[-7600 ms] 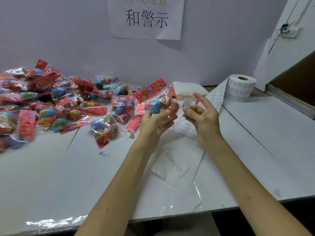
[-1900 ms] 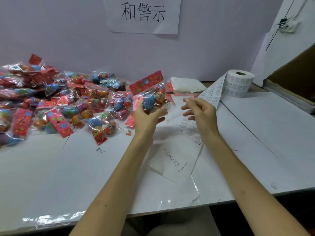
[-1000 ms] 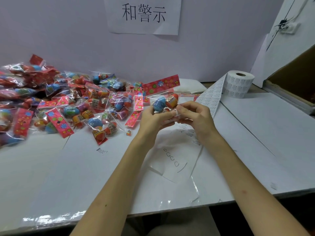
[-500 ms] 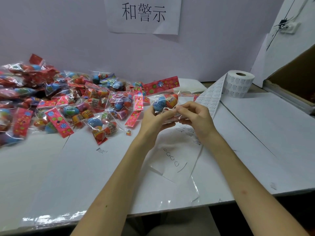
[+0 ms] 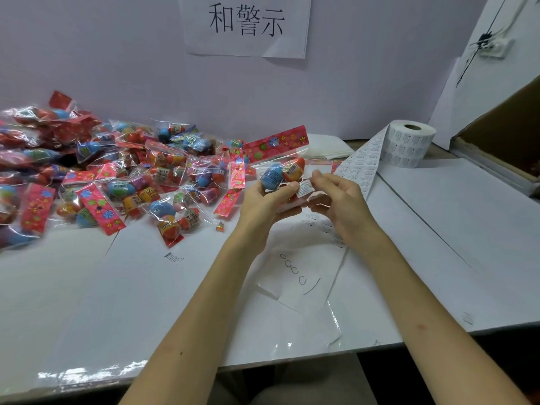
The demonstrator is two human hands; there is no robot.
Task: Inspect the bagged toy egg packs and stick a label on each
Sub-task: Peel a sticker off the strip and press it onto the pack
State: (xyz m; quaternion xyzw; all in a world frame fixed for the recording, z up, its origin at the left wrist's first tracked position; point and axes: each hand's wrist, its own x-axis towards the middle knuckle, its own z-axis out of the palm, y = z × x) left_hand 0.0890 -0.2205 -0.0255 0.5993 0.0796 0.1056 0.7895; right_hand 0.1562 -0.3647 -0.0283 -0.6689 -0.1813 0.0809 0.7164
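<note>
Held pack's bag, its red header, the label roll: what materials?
Bag: clear thin plastic film, glossy; the eggs show through and it glints. Red header: probably printed card or film, flower pattern; cannot tell which. Label roll: matte white paper stickers on a backing strip.

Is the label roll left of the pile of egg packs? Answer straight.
No, the label roll stands at the far right, while the pile of egg packs lies at the left.
</note>
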